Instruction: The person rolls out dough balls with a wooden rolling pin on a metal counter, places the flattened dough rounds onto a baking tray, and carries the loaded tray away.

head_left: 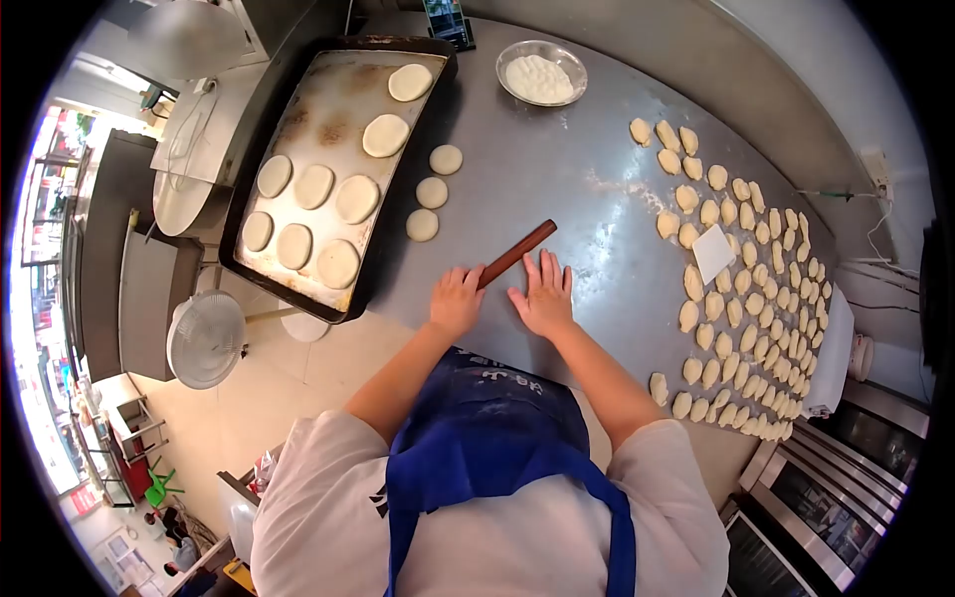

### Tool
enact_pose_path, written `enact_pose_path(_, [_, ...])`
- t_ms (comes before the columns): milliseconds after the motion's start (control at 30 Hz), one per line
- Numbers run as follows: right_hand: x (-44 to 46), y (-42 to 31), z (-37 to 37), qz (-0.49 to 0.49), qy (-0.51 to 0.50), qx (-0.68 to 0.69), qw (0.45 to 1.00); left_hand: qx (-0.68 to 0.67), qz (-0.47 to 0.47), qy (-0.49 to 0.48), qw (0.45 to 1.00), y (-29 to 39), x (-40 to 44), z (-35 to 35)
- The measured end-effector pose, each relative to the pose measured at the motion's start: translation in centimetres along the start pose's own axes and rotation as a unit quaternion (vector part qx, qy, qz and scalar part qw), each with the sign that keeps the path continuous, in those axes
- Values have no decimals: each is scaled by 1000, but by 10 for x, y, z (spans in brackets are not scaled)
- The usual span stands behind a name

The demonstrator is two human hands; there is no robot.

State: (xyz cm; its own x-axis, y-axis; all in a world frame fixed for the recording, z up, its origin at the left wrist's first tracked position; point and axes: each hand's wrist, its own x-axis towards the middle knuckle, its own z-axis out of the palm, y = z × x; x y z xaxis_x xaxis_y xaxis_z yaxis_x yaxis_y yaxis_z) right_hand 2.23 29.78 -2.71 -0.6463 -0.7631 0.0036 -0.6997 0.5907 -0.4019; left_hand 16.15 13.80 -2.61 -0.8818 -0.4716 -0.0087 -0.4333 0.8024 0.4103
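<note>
A dark wooden rolling pin [519, 254] lies slanted over the metal table, its lower end under the fingers of my left hand [458, 300]. Those fingers are closed round that end. My right hand [545, 294] rests on the table just right of the pin, fingers spread and holding nothing. Left of the pin, three small dough discs [432, 192] form a column beside a dark-rimmed baking tray [232, 224]. Several flattened dough rounds [356, 199] lie on the tray.
Many small dough pieces [748, 338] cover the table's right side, with a white scraper [712, 254] among them. A metal bowl of flour [541, 78] and a phone [448, 22] stand at the far edge. A round fan [206, 339] is at the left.
</note>
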Motion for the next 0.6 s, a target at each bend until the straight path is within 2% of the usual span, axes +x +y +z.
enact_pose_path(133, [2, 4, 1, 15, -4, -12, 1000, -27, -36, 31, 999, -3, -16, 0])
enact_pose_path(233, [14, 8, 3, -23, 46, 35, 998, -19, -66, -24, 997, 12, -10, -6])
enact_pose_path(300, [9, 13, 5, -41, 75, 82, 993, -83, -27, -33, 996, 18, -1, -5])
enact_pose_path(333, [2, 15, -1, -86, 145, 55, 984, -118, -13, -42, 992, 23, 0, -4])
enact_pose_path(433, [-55, 23, -32, 6, 153, -73, 986, -87, 123, -166, 975, 40, -6, -19])
enact_pose_path(467, [-77, 32, -27, 35, 174, -79, 981, -37, 153, -132, 979, 42, -11, -12])
enact_pose_path(533, [-91, 42, -19, 86, 97, -51, 990, 65, 210, -54, 974, 49, -13, 0])
enact_pose_path(567, [-96, 48, -15, 111, 57, -36, 992, 61, 190, -78, 977, 51, -8, 8])
enact_pose_path(600, [-79, 52, -16, 104, 64, -47, 991, 61, 170, -102, 978, 54, 8, 5])
